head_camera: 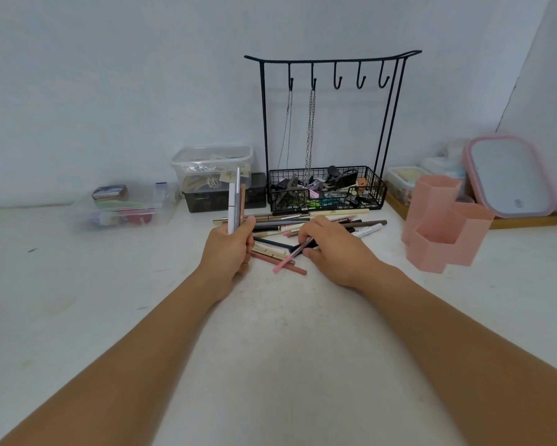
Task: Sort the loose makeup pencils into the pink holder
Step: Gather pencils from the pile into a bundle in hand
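Note:
A pile of loose makeup pencils [306, 222] lies on the white table in front of the black wire rack. My left hand [230, 249] grips a small bunch of pencils [235, 201] upright, a white, a grey and a brown one. My right hand [330, 244] rests on the pile's near side, its fingers pinching a pink-tipped dark pencil [291, 255] that still touches the table. The pink holder [444, 220], made of three hexagonal cups, stands to the right of the pile and looks empty from here.
A black wire rack [327, 188] with hooks, chains and a basket of clips stands behind the pile. Clear plastic boxes [211, 162] sit at the back left, another clear tub [122, 209] further left. A pink-framed mirror [510, 177] leans at the far right on a wooden tray.

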### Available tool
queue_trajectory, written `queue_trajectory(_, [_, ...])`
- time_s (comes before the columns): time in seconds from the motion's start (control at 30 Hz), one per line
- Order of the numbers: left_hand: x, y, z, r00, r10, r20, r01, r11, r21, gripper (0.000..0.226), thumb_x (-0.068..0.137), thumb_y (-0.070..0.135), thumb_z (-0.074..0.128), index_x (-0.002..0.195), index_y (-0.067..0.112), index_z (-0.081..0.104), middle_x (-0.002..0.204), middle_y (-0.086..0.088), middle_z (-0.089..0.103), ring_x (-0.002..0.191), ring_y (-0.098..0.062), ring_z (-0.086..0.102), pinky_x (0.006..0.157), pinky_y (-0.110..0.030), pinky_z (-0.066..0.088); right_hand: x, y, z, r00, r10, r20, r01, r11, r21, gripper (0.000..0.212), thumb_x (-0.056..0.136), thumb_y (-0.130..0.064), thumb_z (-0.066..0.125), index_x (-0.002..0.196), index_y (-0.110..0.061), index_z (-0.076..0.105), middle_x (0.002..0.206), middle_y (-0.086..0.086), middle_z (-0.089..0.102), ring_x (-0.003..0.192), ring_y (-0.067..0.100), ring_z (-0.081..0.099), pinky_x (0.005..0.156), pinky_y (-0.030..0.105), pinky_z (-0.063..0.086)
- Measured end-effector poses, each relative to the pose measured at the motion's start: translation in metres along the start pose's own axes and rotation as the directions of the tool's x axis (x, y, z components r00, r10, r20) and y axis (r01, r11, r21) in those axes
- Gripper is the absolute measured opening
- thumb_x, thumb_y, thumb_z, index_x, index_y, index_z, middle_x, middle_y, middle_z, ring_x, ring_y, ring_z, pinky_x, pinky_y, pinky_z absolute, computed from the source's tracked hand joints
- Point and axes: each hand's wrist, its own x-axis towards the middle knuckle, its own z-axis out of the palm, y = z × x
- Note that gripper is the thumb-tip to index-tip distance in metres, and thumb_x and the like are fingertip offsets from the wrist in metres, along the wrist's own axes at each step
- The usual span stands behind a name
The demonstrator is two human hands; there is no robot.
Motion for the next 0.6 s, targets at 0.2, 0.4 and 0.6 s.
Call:
queue_trajectory(0.2, [-0.002,0.002,-0.003,0.998,0.018,0.064,-0.013,0.996,-0.088,0.042,0.093,0.05,0.066,0.072,0.016,0.053,0.047,0.008,0.037,0.042,-0.01,0.027,0.042,-0.024,0.025,-0.003,-0.004,-0.002,0.976,-0.044,-0.213,0.08,0.984,0.162,0.004,0.098,-0.026,0.06,0.094,-0.027,0.063,0.102,-0.012,0.055,0.095,0.009,0.052,0.081,0.028,0.048])
queue_trajectory(0.4, [-0.01,0.001,-0.004,0.965,0.155,0.21,-0.126,0.981,-0.146,0.052,0.067,0.055,0.078,0.09,0.009,0.069,0.053,0.005,0.036,0.045,-0.012,0.027,0.04,-0.022,0.027,-0.008,-0.036,-0.005,0.936,0.249,-0.25,0.03,0.649,0.76,0.008,0.096,-0.014,0.065,0.1,-0.008,0.067,0.079,0.003,0.071,0.062,0.005,0.064,0.06,0.026,0.055])
queue_trajectory(0.6, [-0.016,-0.003,-0.001,0.875,0.28,0.396,-0.302,0.953,-0.007,0.028,0.072,0.004,0.089,0.093,0.001,0.07,0.07,-0.035,0.054,0.062,-0.034,0.072,0.061,-0.033,0.061,-0.012,-0.046,-0.006,0.966,0.259,0.003,-0.075,0.269,0.96,0.003,0.093,-0.009,0.069,0.094,-0.007,0.066,0.084,0.023,0.075,0.066,0.026,0.067,0.078,0.046,0.061])
